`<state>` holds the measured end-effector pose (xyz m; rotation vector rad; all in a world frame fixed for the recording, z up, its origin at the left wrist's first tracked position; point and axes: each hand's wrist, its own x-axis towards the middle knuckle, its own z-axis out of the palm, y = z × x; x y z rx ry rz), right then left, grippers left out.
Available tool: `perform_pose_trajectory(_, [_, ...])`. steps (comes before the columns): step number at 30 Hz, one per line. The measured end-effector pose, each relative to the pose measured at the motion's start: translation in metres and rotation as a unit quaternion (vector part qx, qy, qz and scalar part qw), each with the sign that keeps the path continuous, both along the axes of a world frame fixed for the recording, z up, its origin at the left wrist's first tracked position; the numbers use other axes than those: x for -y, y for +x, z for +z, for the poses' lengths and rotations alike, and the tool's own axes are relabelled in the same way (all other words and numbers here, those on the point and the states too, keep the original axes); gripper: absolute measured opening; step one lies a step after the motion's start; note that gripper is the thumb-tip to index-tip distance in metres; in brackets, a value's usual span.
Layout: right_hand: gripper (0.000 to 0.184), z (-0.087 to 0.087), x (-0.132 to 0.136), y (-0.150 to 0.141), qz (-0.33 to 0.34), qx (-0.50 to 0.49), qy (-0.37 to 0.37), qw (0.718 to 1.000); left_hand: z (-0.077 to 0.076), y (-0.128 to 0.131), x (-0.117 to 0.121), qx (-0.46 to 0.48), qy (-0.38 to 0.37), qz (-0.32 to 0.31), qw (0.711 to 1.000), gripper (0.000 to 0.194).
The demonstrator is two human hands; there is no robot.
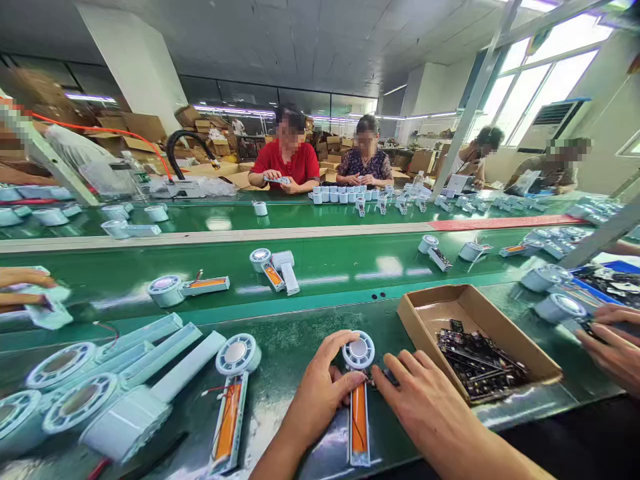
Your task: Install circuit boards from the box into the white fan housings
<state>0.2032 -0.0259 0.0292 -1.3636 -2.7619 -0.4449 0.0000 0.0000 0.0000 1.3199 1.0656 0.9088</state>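
Observation:
My left hand (325, 380) is closed round the neck of a light-blue housing (359, 433), thumb across it. This housing has a round vented head with a silver disc, and its opened handle shows an orange strip and a thin wire. Against the same neck, from the right, my right hand (425, 400) pinches a small dark part (389, 378), mostly hidden by the fingers. Left of my hands lies a similar opened housing (231, 407), its orange strip and red wire showing. To the right stands a cardboard box (480, 303) holding many black circuit boards (475, 357).
Several light-blue housings (120, 407) are piled at the lower left. A green conveyor belt (330, 267) crosses ahead with scattered housings. A co-worker's hand (613, 340) works at the right edge, another (23, 287) at the left. More people sit across the belt.

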Motion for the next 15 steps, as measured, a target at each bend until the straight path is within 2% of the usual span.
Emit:
perform_pose_trajectory(2, [0.024, 0.011, -0.001, -0.001, 0.001, -0.033, -0.078, 0.996, 0.000, 0.000, 0.000, 0.001, 0.000, 0.003, 1.000, 0.048])
perform_pose_trajectory(4, [0.021, 0.020, -0.001, 0.001, -0.013, -0.105, -0.161, 0.981, -0.001, 0.000, 0.001, 0.006, 0.001, 0.003, 1.000, 0.048])
perform_pose_trajectory(6, [0.027, 0.023, 0.001, 0.004, -0.050, -0.232, -0.263, 0.935, -0.001, 0.001, 0.002, 0.014, 0.002, 0.001, 1.000, 0.047])
perform_pose_trajectory(8, [0.031, 0.018, 0.002, 0.009, -0.087, -0.334, -0.326, 0.880, -0.001, 0.003, 0.003, 0.023, 0.002, 0.003, 1.000, 0.048])
perform_pose_trajectory(10, [0.037, 0.007, 0.005, 0.014, -0.107, -0.375, -0.344, 0.854, -0.001, 0.006, 0.003, 0.024, -0.001, 0.009, 1.000, 0.050])
perform_pose_trajectory(15, [0.039, -0.023, 0.019, 0.013, -0.140, -0.426, -0.298, 0.843, 0.000, 0.015, 0.005, 0.014, -0.034, 0.025, 0.999, 0.068])
